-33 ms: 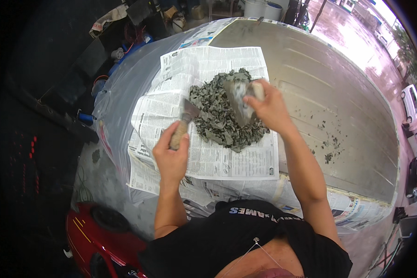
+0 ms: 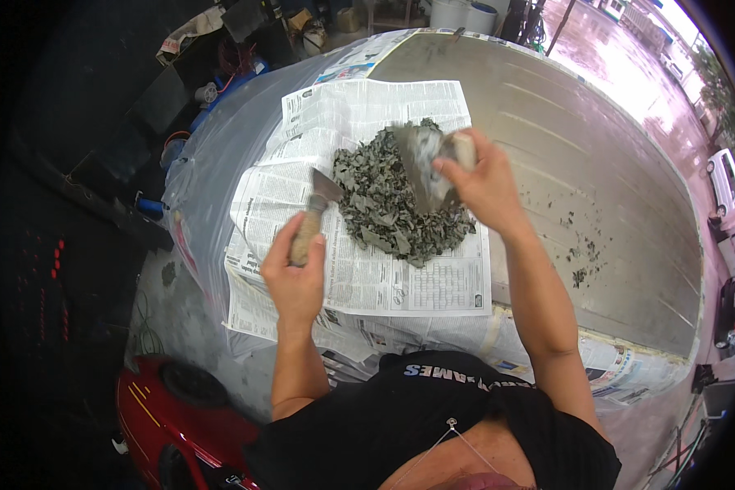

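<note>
My left hand (image 2: 294,273) is closed round the wooden handle of a putty knife (image 2: 325,187). Its dark blade points away from me, by the left edge of a heap of grey-green paint flakes (image 2: 380,192). In my right hand (image 2: 486,184) is a wide, flat metal scraper (image 2: 417,167) with a pale handle, tilted over the right part of the heap. Motion blurs the scraper, and whether its edge touches the flakes I cannot tell. Under the heap lie spread newspaper sheets (image 2: 363,290).
The newspaper rests on a ribbed, bare vehicle roof (image 2: 621,175) with loose flakes (image 2: 584,253) on its right side. Plastic sheeting (image 2: 220,155) drapes the left side. A red ride-on car (image 2: 159,412) stands lower left; white buckets (image 2: 449,15) stand at the back.
My left hand and the putty knife have shifted slightly left, away from the heap. My right hand has moved a little to the right and away from me with the scraper.
</note>
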Demonstrator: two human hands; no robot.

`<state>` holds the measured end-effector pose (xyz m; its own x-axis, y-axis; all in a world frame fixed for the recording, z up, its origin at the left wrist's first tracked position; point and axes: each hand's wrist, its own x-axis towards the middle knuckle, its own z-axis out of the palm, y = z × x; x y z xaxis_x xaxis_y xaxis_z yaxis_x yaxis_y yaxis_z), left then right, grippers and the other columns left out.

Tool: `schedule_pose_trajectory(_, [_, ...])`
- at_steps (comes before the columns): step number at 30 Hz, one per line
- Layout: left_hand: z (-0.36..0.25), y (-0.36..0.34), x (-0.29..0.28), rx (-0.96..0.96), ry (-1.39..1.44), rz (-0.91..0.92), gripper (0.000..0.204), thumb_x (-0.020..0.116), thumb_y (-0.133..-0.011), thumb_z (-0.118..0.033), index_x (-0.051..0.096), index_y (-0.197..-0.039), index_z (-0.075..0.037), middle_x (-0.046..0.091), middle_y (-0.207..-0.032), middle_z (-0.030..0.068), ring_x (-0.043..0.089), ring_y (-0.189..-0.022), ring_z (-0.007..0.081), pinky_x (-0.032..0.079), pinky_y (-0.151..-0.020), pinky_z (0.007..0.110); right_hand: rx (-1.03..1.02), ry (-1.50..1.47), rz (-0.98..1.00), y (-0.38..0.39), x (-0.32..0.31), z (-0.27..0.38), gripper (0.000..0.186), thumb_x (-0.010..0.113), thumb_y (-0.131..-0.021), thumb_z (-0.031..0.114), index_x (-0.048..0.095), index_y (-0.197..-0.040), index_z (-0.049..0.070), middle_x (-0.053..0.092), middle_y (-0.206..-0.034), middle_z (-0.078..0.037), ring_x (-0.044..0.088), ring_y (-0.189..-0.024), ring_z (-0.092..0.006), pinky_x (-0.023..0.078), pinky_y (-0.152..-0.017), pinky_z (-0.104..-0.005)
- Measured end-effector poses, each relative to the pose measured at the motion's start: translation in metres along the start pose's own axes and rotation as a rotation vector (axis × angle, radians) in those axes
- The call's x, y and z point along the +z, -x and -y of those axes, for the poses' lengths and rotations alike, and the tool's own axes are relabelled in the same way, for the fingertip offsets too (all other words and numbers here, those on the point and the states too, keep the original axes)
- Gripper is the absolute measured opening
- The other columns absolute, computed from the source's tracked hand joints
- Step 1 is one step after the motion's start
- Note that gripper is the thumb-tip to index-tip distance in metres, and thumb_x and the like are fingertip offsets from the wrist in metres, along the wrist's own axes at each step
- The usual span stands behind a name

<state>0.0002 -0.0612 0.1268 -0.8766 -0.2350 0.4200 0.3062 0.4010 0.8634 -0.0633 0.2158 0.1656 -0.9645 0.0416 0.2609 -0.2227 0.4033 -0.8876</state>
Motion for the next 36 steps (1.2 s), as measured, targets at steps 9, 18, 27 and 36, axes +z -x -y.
schedule_pose_trajectory(9, [0.021, -0.023, 0.016, 0.162, -0.263, 0.246, 0.037, 0.069, -0.090, -0.009, 0.064, -0.126, 0.002, 0.071, -0.108, 0.0115, 0.066, -0.095, 0.0206, 0.052, -0.082, 0.035, -0.010, 0.328, -0.039, 0.014, 0.011, -0.029, 0.041, 0.071, -0.092, 0.025, 0.058, -0.117, -0.004, 0.071, -0.094, -0.017, 0.070, -0.093, -0.0229, 0.054, -0.078, -0.0394])
schedule_pose_trajectory(18, [0.026, -0.013, 0.024, -0.072, -0.065, 0.154, 0.036, 0.062, -0.098, -0.012, 0.060, -0.128, 0.006, 0.066, -0.117, 0.0138, 0.060, -0.102, 0.0198, 0.048, -0.092, 0.031, 0.349, -0.606, -0.469, 0.114, -0.106, -0.080, 0.031, 0.072, -0.090, 0.009, 0.058, -0.117, 0.002, 0.065, -0.096, -0.005, 0.064, -0.084, -0.0138, 0.054, -0.071, -0.0277])
schedule_pose_trajectory(27, [0.026, 0.033, 0.072, 0.105, 0.026, 0.095, 0.048, 0.058, -0.101, -0.014, 0.046, -0.142, 0.007, 0.057, -0.135, 0.0191, 0.056, -0.120, 0.0278, 0.041, -0.107, 0.038, 0.389, 0.224, -0.917, 0.232, -0.301, -0.129, 0.016, 0.069, -0.090, 0.009, 0.069, -0.103, 0.000, 0.071, -0.097, -0.005, 0.065, -0.080, -0.0129, 0.052, -0.075, -0.0297])
schedule_pose_trajectory(36, [0.020, 0.120, 0.121, 0.158, 0.207, 0.478, 0.055, 0.059, -0.098, -0.010, 0.039, -0.144, 0.012, 0.055, -0.134, 0.0284, 0.057, -0.121, 0.0363, 0.043, -0.106, 0.042, 0.325, 1.050, -0.458, 0.115, -0.312, -0.178, 0.035, 0.056, -0.092, 0.003, 0.071, -0.121, 0.015, 0.069, -0.120, -0.012, 0.066, -0.105, -0.0362, 0.053, -0.090, -0.0455])
